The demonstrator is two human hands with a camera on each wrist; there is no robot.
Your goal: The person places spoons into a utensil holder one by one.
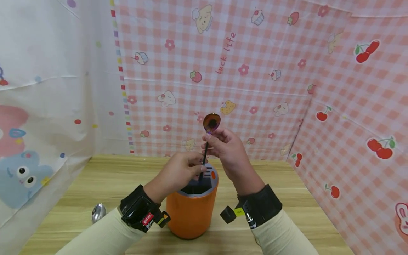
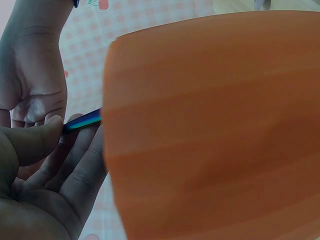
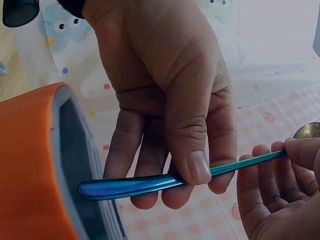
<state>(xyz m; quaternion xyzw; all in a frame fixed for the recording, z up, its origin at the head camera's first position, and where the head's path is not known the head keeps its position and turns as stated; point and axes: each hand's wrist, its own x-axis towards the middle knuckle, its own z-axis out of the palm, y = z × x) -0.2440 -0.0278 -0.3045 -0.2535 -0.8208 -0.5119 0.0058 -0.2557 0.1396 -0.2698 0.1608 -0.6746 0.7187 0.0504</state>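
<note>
A spoon with an iridescent blue-green handle (image 3: 135,186) and a dark shiny bowl (image 1: 211,122) is held nearly upright, bowl up. My left hand (image 1: 176,171) pinches the handle low down, thumb against fingers. Higher up, my right hand (image 1: 231,150) pinches the neck just under the bowl. Below them stands an orange utensil holder (image 1: 191,216) with a grey slotted top (image 1: 182,193). In the right wrist view, the handle's rounded end overlaps the holder's opening. The left wrist view is largely filled by the holder's orange side, which hides the handle's end.
A silver spoon (image 1: 98,213) lies on the wooden table (image 1: 121,173) at the left, close to my left sleeve. Patterned cloth walls enclose the table: a pink checked cloth (image 1: 178,120) behind and at the right, a white one (image 1: 47,85) at the left.
</note>
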